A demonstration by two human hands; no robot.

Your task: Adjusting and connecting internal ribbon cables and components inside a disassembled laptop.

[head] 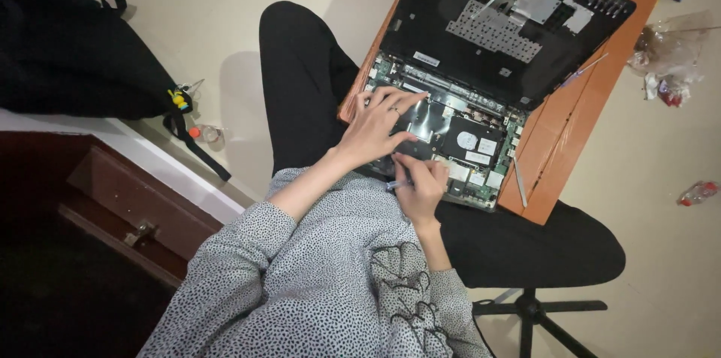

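Note:
An opened laptop (481, 65) lies on a small orange wooden table (586, 110) with its circuit board (481, 170) and black inner parts exposed. My left hand (375, 125), wearing a ring, rests with fingers spread on the near left of the board. Just to its right, my right hand (419, 181) grips a small silver and blue tool (398, 185) at the board's near edge. The tool's tip is hidden by my fingers.
A thin screwdriver (519, 181) and another slim tool (582, 71) lie on the table beside the laptop. On the floor are a black backpack (67, 42), a small bottle (206, 132), a crumpled plastic bag (665, 57) and a plastic bottle (698, 193). Dark wooden furniture (105, 215) stands at left; a chair base (529, 313) is below.

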